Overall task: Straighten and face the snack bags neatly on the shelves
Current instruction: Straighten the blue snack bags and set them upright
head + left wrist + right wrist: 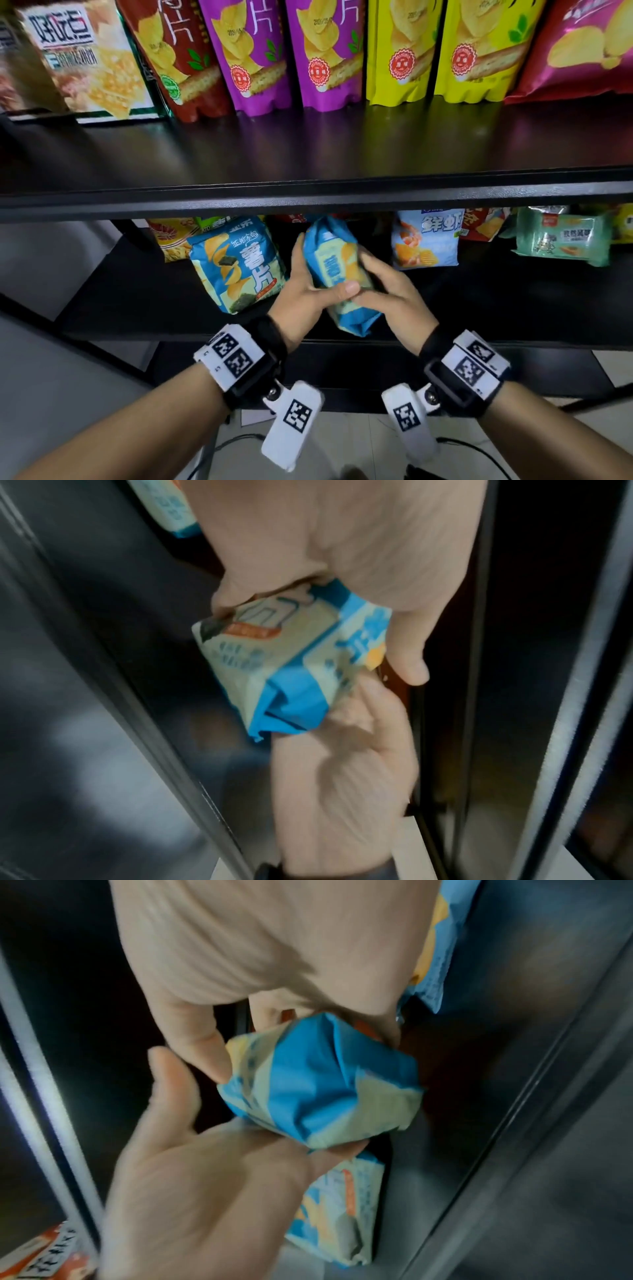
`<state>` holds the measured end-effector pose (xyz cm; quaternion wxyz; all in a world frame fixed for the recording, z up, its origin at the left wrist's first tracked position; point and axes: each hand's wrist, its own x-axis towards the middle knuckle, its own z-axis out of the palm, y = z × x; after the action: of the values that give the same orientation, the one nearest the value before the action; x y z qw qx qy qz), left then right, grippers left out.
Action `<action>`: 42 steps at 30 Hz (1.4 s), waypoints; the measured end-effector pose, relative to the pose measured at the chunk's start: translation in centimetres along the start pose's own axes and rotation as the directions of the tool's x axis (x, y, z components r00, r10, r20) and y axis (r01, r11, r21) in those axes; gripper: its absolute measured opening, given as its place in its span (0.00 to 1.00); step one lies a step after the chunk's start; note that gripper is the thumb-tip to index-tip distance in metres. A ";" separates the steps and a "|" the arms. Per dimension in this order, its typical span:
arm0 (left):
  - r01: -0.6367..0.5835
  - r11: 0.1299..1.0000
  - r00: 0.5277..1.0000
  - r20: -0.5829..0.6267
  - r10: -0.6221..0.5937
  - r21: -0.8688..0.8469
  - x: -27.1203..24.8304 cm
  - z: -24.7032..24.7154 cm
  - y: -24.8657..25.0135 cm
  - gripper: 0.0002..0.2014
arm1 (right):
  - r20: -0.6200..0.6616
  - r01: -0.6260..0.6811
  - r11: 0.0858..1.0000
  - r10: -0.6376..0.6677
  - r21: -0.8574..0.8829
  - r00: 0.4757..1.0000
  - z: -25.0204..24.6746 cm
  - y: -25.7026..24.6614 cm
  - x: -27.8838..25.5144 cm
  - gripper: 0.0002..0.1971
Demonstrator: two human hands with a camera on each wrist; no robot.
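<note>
A blue and cream chip bag [334, 263] is held tilted above the lower shelf [137, 301], its bottom end pointing toward me. My left hand [308, 284] grips its left side, thumb across the front and fingers behind. My right hand [387, 291] holds the right side with fingers curled round it. The left wrist view shows the left hand [359, 547] over the bag [291, 656] and the right hand [342, 777] below it. From the right wrist, I see the right hand [274, 947] above the bag's crumpled end [318, 1083], with the left hand [205, 1177] cupped under it.
A matching blue seaweed chip bag [236, 267] leans just left of the hands. To the right are a prawn chip bag [424, 240], a red bag [483, 226] and a green pack [561, 240]. The upper shelf's front edge [308, 192] overhangs; several upright bags line its back.
</note>
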<state>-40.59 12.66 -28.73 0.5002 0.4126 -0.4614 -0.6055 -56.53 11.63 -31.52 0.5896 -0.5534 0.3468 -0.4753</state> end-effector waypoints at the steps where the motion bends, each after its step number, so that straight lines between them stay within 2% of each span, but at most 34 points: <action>1: -0.014 0.999 0.999 -0.041 0.012 -0.047 0.2 -0.2 -0.3 0.48 | 0.004 0.008 0.999 -0.008 0.038 1.000 0.3 -0.1 -0.1 0.32; 4: -0.038 0.993 0.989 -0.149 0.022 -0.110 0.8 -1.1 -0.8 0.39 | 0.027 0.005 0.993 -0.008 0.114 1.000 0.4 -0.6 -0.4 0.28; 6: -0.017 0.989 0.975 -0.223 -0.016 -0.145 1.1 -2.1 -1.0 0.31 | 0.027 0.025 0.987 -0.030 0.158 0.999 -0.2 -0.9 -0.6 0.26; 9: 0.080 0.963 0.952 -0.266 -0.150 -0.258 1.4 -4.0 -1.0 0.25 | -0.172 0.028 0.983 0.004 0.184 0.985 -1.5 -1.0 -0.1 0.21; 11: 0.194 0.926 0.944 -0.195 -0.266 -0.324 1.3 -4.8 -1.1 0.20 | -0.230 -0.052 0.981 0.095 0.184 0.969 -1.9 -1.1 0.6 0.14; 12: 0.241 0.908 0.942 -0.144 -0.304 -0.343 1.2 -5.0 -1.3 0.17 | -0.166 -0.127 0.958 0.173 0.256 0.971 -2.0 -1.1 0.8 0.13; 13: 0.282 0.894 0.936 -0.104 -0.336 -0.348 1.0 -5.1 -1.3 0.14 | -0.057 -0.231 0.904 0.268 0.360 0.962 -2.1 -1.0 0.9 0.17; 14: 0.317 0.884 0.929 -0.074 -0.362 -0.344 0.8 -5.0 -1.4 0.13 | 0.060 -0.346 0.826 0.358 0.445 0.932 -2.0 -1.0 0.9 0.21; 15: 0.336 0.884 0.927 -0.050 -0.371 -0.324 0.6 -4.7 -1.4 0.15 | 0.155 -0.435 0.762 0.414 0.480 0.897 -1.8 -1.0 0.9 0.23; 16: 0.330 0.897 0.934 -0.036 -0.355 -0.293 0.7 -4.5 -1.4 0.20 | 0.206 -0.470 0.737 0.426 0.486 0.881 -1.6 -0.8 0.9 0.24; 17: 0.286 0.924 0.950 -0.054 -0.309 -0.253 0.9 -4.3 -1.5 0.24 | 0.207 -0.459 0.756 0.411 0.466 0.888 -1.4 -0.6 1.0 0.24; 19: 0.144 0.988 0.963 -0.222 -0.155 -0.063 1.6 -4.4 -1.6 0.28 | 0.113 -0.379 0.836 0.366 0.396 0.924 -1.5 -0.1 1.4 0.19; 21: 0.071 0.973 0.909 -0.416 0.027 0.219 1.9 -4.7 -1.3 0.23 | -0.033 -0.285 0.934 0.298 0.216 0.954 -1.6 0.1 1.8 0.17; 22: 0.056 0.955 0.897 -0.436 0.079 0.290 1.9 -4.8 -1.3 0.20 | -0.104 -0.248 0.965 0.255 0.083 0.961 -1.6 0.2 2.0 0.18; 23: 0.040 0.948 0.906 -0.411 0.099 0.316 1.7 -4.7 -1.4 0.18 | -0.166 -0.214 0.976 0.203 -0.050 0.965 -1.4 0.3 2.2 0.20; 25: 0.014 0.972 0.952 -0.301 0.059 0.236 1.3 -3.8 -1.7 0.17 | -0.210 -0.151 0.960 0.101 -0.237 0.973 -0.6 0.4 2.3 0.26; 28: -0.045 0.984 0.980 -0.182 0.076 0.170 1.0 -2.0 -1.7 0.36 | -0.112 -0.060 0.962 0.031 -0.268 0.993 1.0 0.0 1.5 0.35; 30: -0.053 0.991 0.977 -0.199 0.078 0.125 1.3 -1.4 -1.7 0.44 | -0.025 0.021 0.951 -0.031 -0.309 0.999 1.7 0.1 0.6 0.40; 32: -0.040 0.998 0.967 -0.250 0.052 0.054 1.7 -1.4 -1.7 0.46 | 0.047 0.068 0.905 -0.053 -0.421 0.997 2.0 0.3 -0.2 0.41; 33: -0.033 0.999 0.959 -0.281 0.038 0.024 1.8 -1.6 -1.7 0.43 | 0.065 0.052 0.899 -0.026 -0.435 0.998 2.0 0.2 -0.5 0.39; 35: -0.011 1.000 0.944 -0.329 0.012 0.005 2.0 -2.7 -1.9 0.31 | 0.064 0.008 0.939 0.014 -0.345 0.998 1.5 -0.1 -0.7 0.33; 37: 0.030 0.999 0.942 -0.333 -0.042 -0.044 2.2 -3.9 -2.1 0.20 | -0.059 -0.007 0.968 -0.008 -0.251 0.998 0.6 -0.4 -0.2 0.27; 39: 0.080 0.991 0.950 -0.291 -0.109 -0.109 2.2 -4.9 -2.2 0.13 | -0.221 -0.087 0.963 0.029 -0.257 0.975 -0.5 -0.3 0.7 0.26; 40: 0.108 0.986 0.953 -0.269 -0.140 -0.128 2.1 -5.2 -2.3 0.14 | -0.247 -0.170 0.958 0.111 -0.229 0.963 -0.9 -0.3 1.2 0.31; 41: 0.140 0.981 0.952 -0.252 -0.172 -0.137 2.0 -5.3 -2.3 0.17 | -0.211 -0.264 0.953 0.231 -0.146 0.950 -1.3 -0.2 1.6 0.37; 42: 0.166 0.978 0.951 -0.243 -0.193 -0.130 1.8 -5.3 -2.2 0.22 | -0.122 -0.355 0.935 0.350 -0.023 0.929 -1.5 0.0 1.9 0.39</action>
<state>-36.26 10.23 -32.22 0.5195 0.4993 -0.3208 -0.6147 -57.32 9.33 -31.54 0.6318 -0.4665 0.4844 -0.3853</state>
